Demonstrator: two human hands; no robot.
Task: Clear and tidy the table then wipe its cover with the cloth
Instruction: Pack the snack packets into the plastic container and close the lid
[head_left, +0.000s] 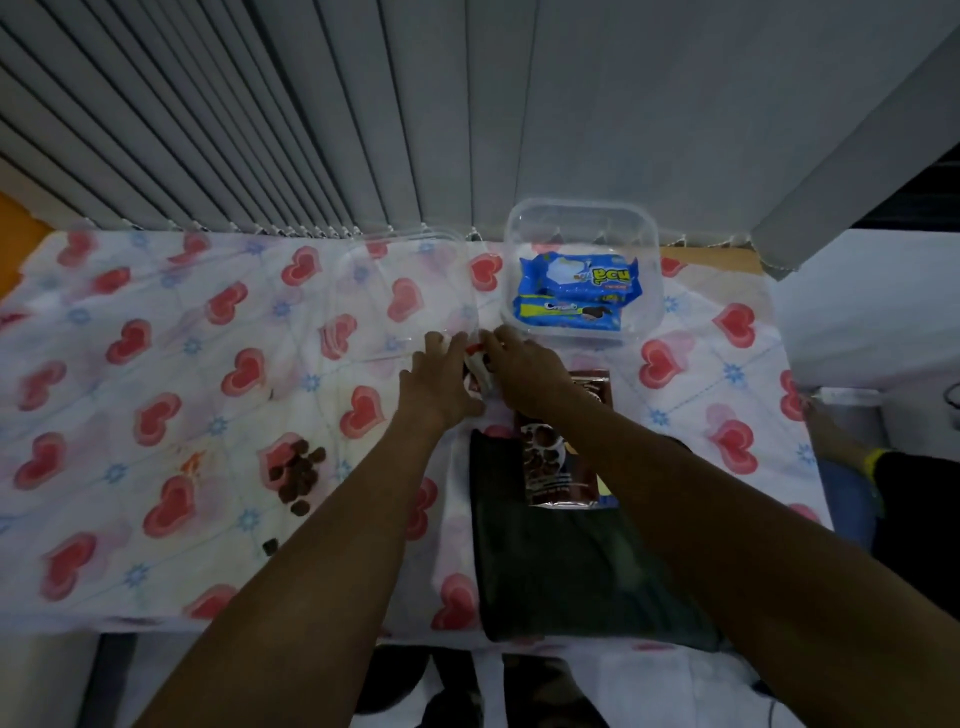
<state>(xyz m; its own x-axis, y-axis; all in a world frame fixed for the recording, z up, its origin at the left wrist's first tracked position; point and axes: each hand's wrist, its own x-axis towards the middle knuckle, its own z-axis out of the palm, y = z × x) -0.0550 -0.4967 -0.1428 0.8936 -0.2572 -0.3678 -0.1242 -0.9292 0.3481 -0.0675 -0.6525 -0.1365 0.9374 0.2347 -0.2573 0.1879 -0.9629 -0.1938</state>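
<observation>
I had my left hand (441, 382) and right hand (524, 371) pinching a small wrapper (478, 371), fingers (501, 336) curled, beside the clear container (649, 249)'s near edge. Dark cloth (571, 571) lay at the worktop cover (171, 332)'s near edge, open room far left.

Packets (579, 283) in container (582, 218), upper centre; lid (405, 291) to its left; pouch (550, 462) on cloth (561, 582), lower centre; crumbs (298, 473) further left.

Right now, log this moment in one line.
left hand, right hand: hold small wrapper | clear tub: two blue biscuit packs | brown snack pieces: on cover | dark cloth: on cover
</observation>
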